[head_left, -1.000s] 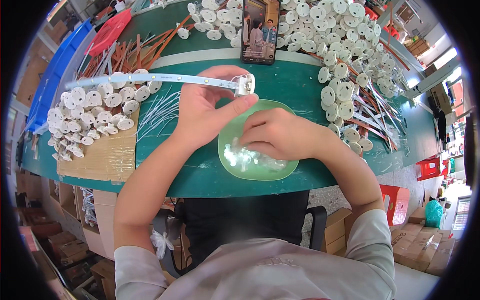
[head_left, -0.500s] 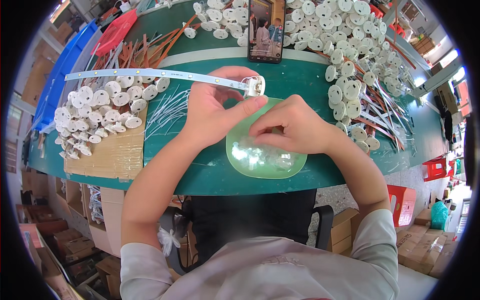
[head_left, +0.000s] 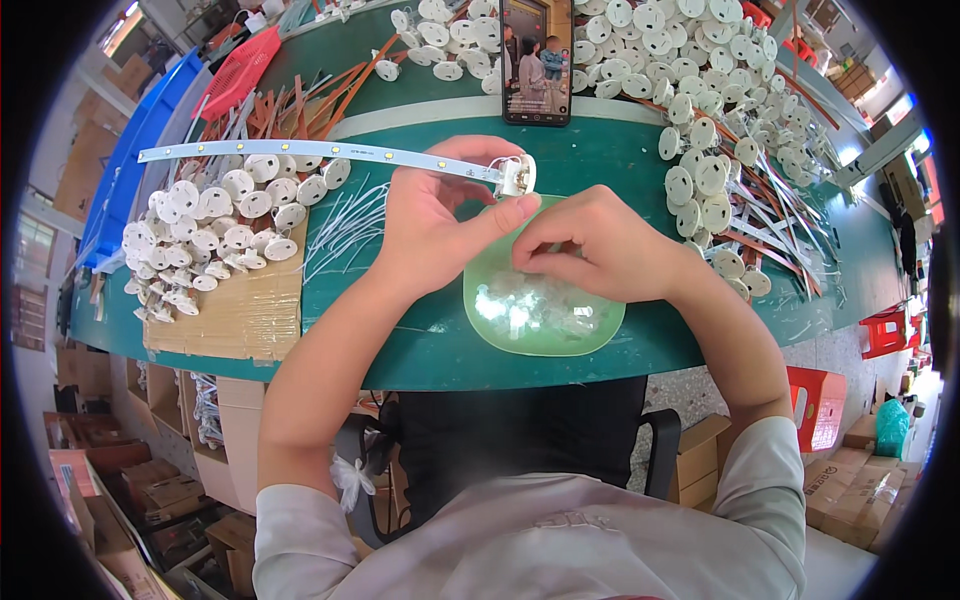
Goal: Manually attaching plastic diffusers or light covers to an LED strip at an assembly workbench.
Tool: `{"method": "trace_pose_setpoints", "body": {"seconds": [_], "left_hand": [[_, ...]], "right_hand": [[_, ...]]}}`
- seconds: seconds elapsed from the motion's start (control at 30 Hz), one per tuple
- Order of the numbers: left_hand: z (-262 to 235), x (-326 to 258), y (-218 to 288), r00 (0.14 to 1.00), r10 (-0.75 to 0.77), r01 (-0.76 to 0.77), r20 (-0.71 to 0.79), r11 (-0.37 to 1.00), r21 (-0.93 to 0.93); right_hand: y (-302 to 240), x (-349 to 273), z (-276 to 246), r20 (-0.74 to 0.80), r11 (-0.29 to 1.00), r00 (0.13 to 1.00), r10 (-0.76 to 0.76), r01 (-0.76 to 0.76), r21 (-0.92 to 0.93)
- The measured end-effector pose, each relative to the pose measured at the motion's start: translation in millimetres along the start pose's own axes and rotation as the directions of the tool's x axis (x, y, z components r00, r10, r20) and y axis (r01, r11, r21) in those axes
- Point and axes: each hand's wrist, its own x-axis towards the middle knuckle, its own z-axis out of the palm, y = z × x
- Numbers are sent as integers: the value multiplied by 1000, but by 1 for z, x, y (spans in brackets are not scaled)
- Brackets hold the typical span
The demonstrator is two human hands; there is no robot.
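Note:
My left hand is closed around the end of a white LED strip, which stretches out to the left above the table. At that end is a white round lamp cap with thin wires, held between thumb and fingers. My right hand is just right of the cap, over a pale green bowl. Its thumb and forefinger are pinched together; what they hold, if anything, is too small to make out. Small clear pieces lie in the bowl.
White round caps are piled on a cardboard sheet at left and in a large heap at right. Loose white wires lie beside the cardboard. A phone stands at the back. A blue tray and red basket are far left.
The whole view has shifted slightly, moving the scene to the right in the picture. Both hands keep nearly the same pose, the left still holding the LED strip and the right still pinched over the bowl.

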Motion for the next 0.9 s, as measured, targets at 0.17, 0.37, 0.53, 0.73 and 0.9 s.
{"method": "trace_pose_setpoints", "body": {"seconds": [0.17,0.37,0.53,0.73,0.9], "left_hand": [[3,0,6,1000,-10,10,3,995,-102],[1,-1,8,999,-33,36,24,986,-160],[-1,-2,10,989,-56,66,136,995,-69],[1,-4,8,984,-30,41,176,998,-56],[3,-5,9,979,-32,33,203,999,-2]], "right_hand": [[-10,0,-12,4,972,992,125,-123,198],[1,-2,-15,-272,889,916,293,-157,429],[6,0,-16,-403,880,858,320,-112,461],[8,1,-16,-454,878,836,308,-66,475],[8,2,-13,-475,920,828,297,-116,373]]}}
